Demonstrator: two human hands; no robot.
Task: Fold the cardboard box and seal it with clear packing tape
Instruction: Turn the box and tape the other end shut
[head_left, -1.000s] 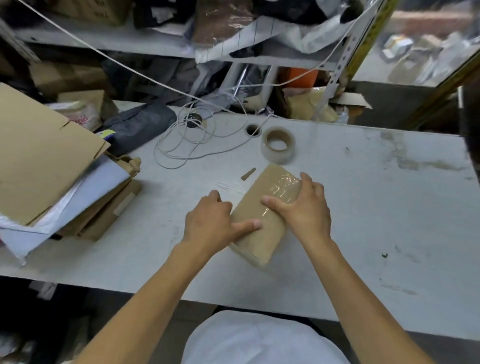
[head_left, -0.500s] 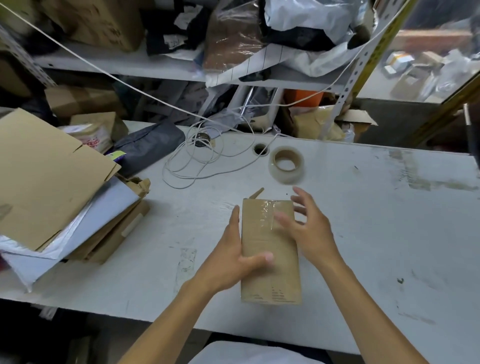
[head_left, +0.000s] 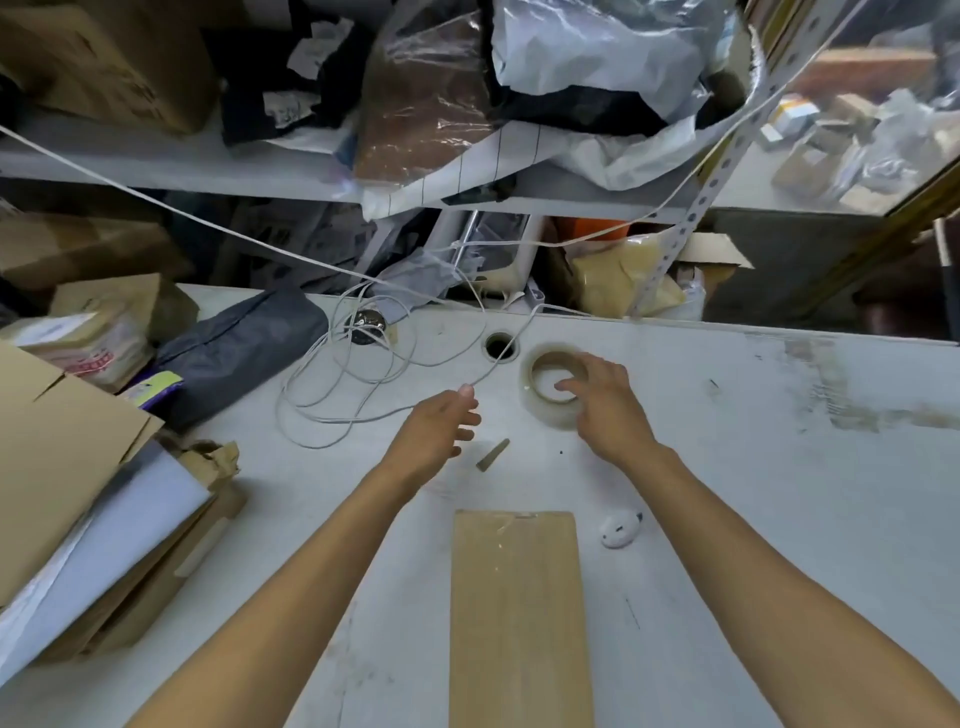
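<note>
The box (head_left: 517, 618) lies flat on the surface (head_left: 779, 493), its near end cut off by the frame. The right hand (head_left: 605, 402) covers part of the tape (head_left: 551, 387), fingers loosely spread; the left hand (head_left: 436, 428) hovers, fingers relaxed.

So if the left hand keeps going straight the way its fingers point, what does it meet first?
Probably the white cable: the left hand's fingertips already sit at a strand of it, which runs on toward the hole in the table. Whether they touch is unclear.
</note>
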